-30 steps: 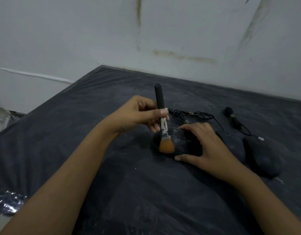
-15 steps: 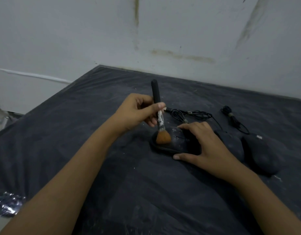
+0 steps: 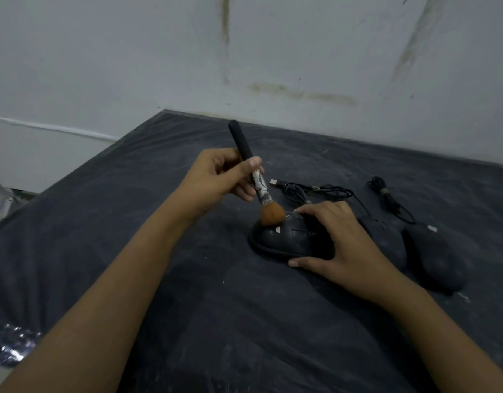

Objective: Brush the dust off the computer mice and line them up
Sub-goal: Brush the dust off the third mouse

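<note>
A black dusty mouse (image 3: 284,236) lies on the dark table cover (image 3: 131,222) at the centre. My right hand (image 3: 344,239) holds it down from the right, thumb at its near edge and fingers over its top. My left hand (image 3: 222,177) grips a brush (image 3: 256,180) with a black handle and orange bristles; the bristles touch the mouse's far left side. A second black mouse (image 3: 386,239) lies just right of my right hand, partly hidden by it. A third black mouse (image 3: 437,256) lies further right.
Tangled black cables (image 3: 310,190) with a USB plug lie behind the held mouse, and another coiled cable (image 3: 389,198) trails behind the right mice. A stained white wall (image 3: 273,52) stands behind the table. Crumpled foil (image 3: 12,344) sits at the near left edge.
The brush has swept from the near left of the mouse up to its far side, and my left hand has risen and moved away from me. My right hand has stayed on the mouse.
</note>
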